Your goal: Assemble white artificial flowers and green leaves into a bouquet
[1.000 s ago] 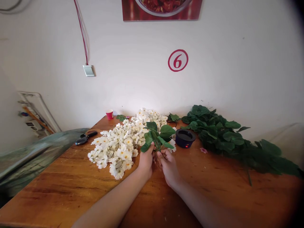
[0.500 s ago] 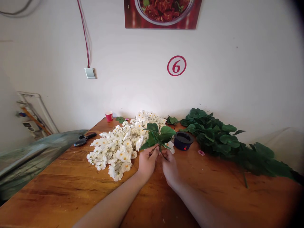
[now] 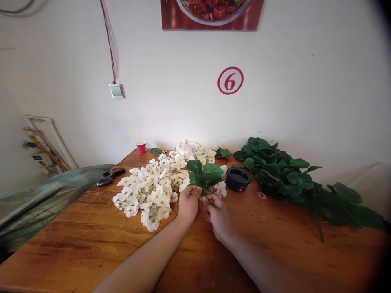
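Between my two hands is a small bunch of green artificial leaves, leaf side up and away from me. My left hand is closed, pinching the bunch at the base of its leaves. Close beside it, my right hand is closed with its fingertips at the stem just below the leaves. The stem itself is mostly hidden by the fingers. Behind and left of my hands lies a heap of white artificial flowers with yellow centres.
Right of the bunch stands a dark round pot with a red light. A long pile of green leaves covers the right back of the wooden table. Black-handled cutters and a red paper cup are at left. A pink flower lies near the pot.
The leaf bunch has turned and tilted slightly between my hands. My right fingers have shifted a little at the stem. The whole view has moved slightly.
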The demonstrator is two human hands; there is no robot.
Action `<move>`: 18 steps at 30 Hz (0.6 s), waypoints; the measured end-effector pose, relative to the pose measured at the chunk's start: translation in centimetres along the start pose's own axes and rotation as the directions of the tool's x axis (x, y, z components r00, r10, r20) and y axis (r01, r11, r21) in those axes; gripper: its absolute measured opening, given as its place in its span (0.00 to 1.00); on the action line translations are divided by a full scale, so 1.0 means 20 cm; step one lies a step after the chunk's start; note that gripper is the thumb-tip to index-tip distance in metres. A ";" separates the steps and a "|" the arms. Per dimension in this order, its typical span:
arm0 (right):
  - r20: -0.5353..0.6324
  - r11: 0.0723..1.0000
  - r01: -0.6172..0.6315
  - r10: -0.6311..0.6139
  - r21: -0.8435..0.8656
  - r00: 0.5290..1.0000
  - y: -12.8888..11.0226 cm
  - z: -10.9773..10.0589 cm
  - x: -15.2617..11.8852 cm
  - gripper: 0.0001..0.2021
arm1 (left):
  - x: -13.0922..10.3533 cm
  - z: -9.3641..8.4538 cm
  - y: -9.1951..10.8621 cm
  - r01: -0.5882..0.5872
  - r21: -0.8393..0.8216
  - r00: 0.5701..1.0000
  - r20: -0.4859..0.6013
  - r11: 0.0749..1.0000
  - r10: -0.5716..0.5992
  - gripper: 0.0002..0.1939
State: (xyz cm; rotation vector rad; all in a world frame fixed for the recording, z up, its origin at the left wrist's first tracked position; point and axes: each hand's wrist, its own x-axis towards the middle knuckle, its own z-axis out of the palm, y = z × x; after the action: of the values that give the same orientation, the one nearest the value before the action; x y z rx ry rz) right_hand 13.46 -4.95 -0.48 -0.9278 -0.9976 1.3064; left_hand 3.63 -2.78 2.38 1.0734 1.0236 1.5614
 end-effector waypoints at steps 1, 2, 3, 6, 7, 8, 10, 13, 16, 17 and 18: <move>0.003 1.000 -0.011 0.011 0.002 1.000 -0.01 0.00 0.00 0.14 | 0.00 0.00 -0.01 0.009 -0.026 1.000 0.006 1.000 -0.009 0.14; 0.005 1.000 -0.020 0.020 0.005 1.000 -0.01 0.00 0.00 0.13 | 0.00 0.00 -0.01 0.020 -0.045 1.000 0.011 0.999 -0.020 0.15; 0.006 1.000 -0.025 0.025 0.011 1.000 -0.02 0.00 0.00 0.13 | 0.01 0.00 -0.02 0.036 -0.069 0.999 0.018 0.997 -0.035 0.16; 0.012 0.998 -0.035 0.035 0.048 0.999 -0.02 0.01 0.00 0.14 | 0.02 0.00 -0.05 0.117 -0.151 0.992 0.064 0.981 -0.109 0.18; 0.016 0.997 -0.041 0.040 0.064 0.999 -0.02 0.01 0.00 0.15 | 0.02 0.00 -0.06 0.149 -0.179 0.987 0.084 0.972 -0.136 0.18; 0.023 0.995 -0.050 0.049 0.080 0.999 -0.02 0.00 0.01 0.15 | 0.03 0.00 -0.07 0.180 -0.206 0.981 0.105 0.962 -0.162 0.19; 0.038 0.990 -0.081 0.077 0.119 0.996 -0.02 0.00 0.01 0.15 | 0.04 0.00 -0.07 0.238 -0.254 0.967 0.152 0.938 -0.204 0.19; 0.053 0.975 -0.132 0.125 0.178 0.991 -0.02 -0.01 0.02 0.16 | 0.05 0.00 -0.06 0.317 -0.307 0.939 0.233 0.897 -0.252 0.19; 0.056 0.965 -0.151 0.142 0.216 0.988 -0.03 -0.02 0.02 0.18 | 0.05 -0.01 -0.04 0.378 -0.335 0.912 0.294 0.863 -0.285 0.17; 0.057 0.963 -0.151 0.142 0.222 0.988 -0.03 -0.02 0.03 0.18 | 0.06 -0.02 -0.03 0.389 -0.339 0.907 0.304 0.857 -0.291 0.16; 0.058 0.963 -0.149 0.140 0.223 0.988 -0.03 -0.02 0.03 0.18 | 0.06 -0.02 -0.03 0.393 -0.342 0.905 0.309 0.854 -0.293 0.16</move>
State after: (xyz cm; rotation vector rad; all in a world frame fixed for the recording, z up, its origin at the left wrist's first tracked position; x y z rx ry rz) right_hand 14.06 -4.40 -0.08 -0.8117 -0.8031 1.5335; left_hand 3.23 -1.61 1.95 0.7256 0.6457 1.2315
